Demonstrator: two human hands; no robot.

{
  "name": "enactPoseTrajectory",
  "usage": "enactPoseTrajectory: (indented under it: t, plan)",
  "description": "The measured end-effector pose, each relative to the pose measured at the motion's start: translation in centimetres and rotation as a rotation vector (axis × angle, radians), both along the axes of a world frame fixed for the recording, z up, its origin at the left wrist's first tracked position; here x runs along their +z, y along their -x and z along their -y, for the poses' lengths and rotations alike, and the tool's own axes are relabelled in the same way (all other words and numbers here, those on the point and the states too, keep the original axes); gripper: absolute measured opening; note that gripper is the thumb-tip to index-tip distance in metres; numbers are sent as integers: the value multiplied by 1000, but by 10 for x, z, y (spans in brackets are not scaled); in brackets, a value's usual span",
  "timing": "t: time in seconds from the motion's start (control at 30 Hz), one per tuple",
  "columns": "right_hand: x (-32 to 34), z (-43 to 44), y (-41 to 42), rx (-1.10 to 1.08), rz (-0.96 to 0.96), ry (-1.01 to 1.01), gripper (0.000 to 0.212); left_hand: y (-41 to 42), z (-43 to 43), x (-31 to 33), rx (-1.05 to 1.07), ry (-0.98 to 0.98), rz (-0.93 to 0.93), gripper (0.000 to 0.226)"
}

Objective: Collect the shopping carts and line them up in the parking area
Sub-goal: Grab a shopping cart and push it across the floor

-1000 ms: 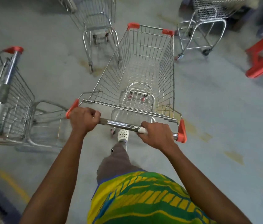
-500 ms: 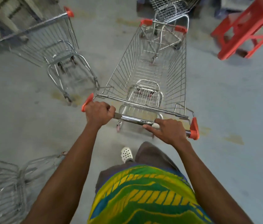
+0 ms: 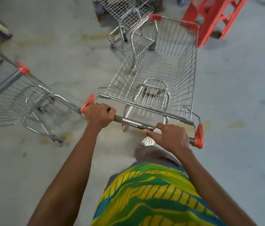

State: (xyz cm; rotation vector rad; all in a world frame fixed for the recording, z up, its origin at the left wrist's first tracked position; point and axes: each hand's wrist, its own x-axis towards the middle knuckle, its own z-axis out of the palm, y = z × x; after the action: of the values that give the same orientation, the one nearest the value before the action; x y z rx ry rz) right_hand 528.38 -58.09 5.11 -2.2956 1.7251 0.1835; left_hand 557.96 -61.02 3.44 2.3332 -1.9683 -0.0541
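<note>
Gripping the handle bar (image 3: 133, 123) of the shopping cart (image 3: 166, 74), left hand (image 3: 98, 115) clenches near its end; right hand (image 3: 171, 137) curls over it, arms extended.

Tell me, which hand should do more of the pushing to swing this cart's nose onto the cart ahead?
Probably the right hand. The cart ahead sits left of the pushed cart's front, so the nose must turn left. The left hand grips the handle's left end and could hold back as a pivot.

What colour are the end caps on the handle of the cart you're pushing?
Orange-red, seen in the head view: the left end cap and the right end cap on the cart handle.
</note>
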Motion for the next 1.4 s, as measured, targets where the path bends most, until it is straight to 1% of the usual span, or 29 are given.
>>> enactPoseTrajectory:
  t: [0.13, 0.3, 0.47, 0.63, 0.7, 0.83, 0.9, 0.97, 1.07, 1.17, 1.23, 1.4]
  plan:
    - [2, 57, -6, -90, 79, -72, 80, -4, 81, -2, -105, 8, -21, 49]
    - [8, 121, -4, -194, 86, -84, 76, 6, 178, -2, -218, 6, -46, 52]
    - [3, 181, 4, -322, 73, -20, 79, 28, 269, 2, -330, 5, -67, 54]
    - [-2, 240, 14, -427, 35, 70, 78, 54, 360, 1, -442, 19, -45, 46]
    - [-2, 266, 17, -475, 2, 96, 76, 64, 400, -5, -506, 49, -61, 46]
    - [-8, 314, 30, -587, -1, 151, 78, 92, 474, -10, -631, 95, -83, 49]
    - [-9, 337, 40, -644, -7, 171, 78, 109, 511, -14, -665, 93, -104, 49]
    - [-9, 362, 47, -705, -28, 224, 77, 129, 549, -13, -723, 42, -106, 55]
    - [-12, 395, 61, -769, -139, 363, 75, 163, 598, -10, -878, -46, -35, 63]
    - [-19, 427, 84, -833, -178, 458, 74, 204, 647, -10, -969, -47, -8, 70]
    - [-20, 449, 105, -880, -166, 488, 75, 236, 678, -13, -1014, -68, 18, 75]
    - [-23, 502, 171, -945, -187, 513, 78, 321, 742, -14, -1084, -76, 47, 73]
